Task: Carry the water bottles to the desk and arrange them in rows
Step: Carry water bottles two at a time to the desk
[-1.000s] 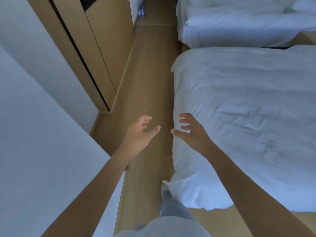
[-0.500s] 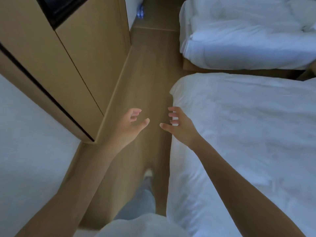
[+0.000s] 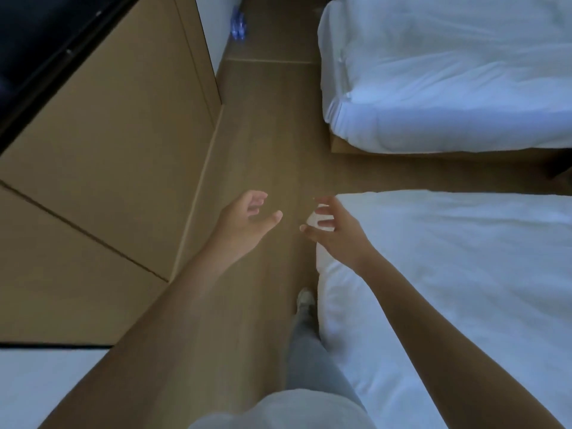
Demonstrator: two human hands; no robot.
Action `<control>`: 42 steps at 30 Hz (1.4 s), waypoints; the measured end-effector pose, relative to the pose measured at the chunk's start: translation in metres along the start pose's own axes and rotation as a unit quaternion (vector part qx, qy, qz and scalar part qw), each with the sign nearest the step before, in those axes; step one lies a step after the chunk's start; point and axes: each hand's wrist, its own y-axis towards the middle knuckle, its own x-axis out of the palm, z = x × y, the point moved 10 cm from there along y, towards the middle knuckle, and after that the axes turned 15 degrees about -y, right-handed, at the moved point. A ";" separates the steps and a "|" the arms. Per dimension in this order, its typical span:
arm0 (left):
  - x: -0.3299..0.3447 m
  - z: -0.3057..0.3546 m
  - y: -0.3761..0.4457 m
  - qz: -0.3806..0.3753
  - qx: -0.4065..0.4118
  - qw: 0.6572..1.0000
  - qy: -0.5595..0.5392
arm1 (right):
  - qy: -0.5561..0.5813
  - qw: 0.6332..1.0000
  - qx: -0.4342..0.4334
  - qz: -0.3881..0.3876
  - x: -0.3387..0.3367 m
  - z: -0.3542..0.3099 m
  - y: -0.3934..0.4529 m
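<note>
The person has walked on along the floor (image 3: 263,144) between the wooden cabinet (image 3: 123,150) and the near bed (image 3: 448,274) — closer to the fetch, nothing carried yet. The left hand (image 3: 244,221) and right hand (image 3: 332,226) reach ahead, fingers loosely spread, holding nothing. The water bottles (image 3: 238,26) stand far down the aisle by the wall — well apart from both hands.

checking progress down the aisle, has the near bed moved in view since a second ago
Yes. The near bed sits lower in frame, and the far bed shows more, as the view advances. The blue bottles look nearer.
</note>
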 end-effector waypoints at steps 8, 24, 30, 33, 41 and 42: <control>0.015 0.045 0.249 0.021 0.002 1.000 -0.012 | -0.016 1.000 -0.008 -0.012 -0.083 -0.019 0.249; -0.053 0.092 0.707 0.044 -0.010 0.999 0.008 | -0.031 0.999 -0.021 -0.022 -0.139 -0.092 0.724; -0.066 0.127 0.884 0.030 -0.001 0.999 0.011 | -0.015 1.000 -0.013 -0.007 -0.175 -0.122 0.890; -0.058 0.137 0.976 0.016 0.004 1.000 0.011 | -0.019 1.000 -0.013 -0.010 -0.192 -0.129 0.977; -0.051 0.171 1.250 0.044 0.003 0.999 -0.017 | -0.042 0.998 -0.038 -0.014 -0.261 -0.161 1.249; -0.052 0.175 1.275 0.040 0.002 0.999 -0.020 | -0.044 0.998 -0.042 -0.013 -0.270 -0.168 1.275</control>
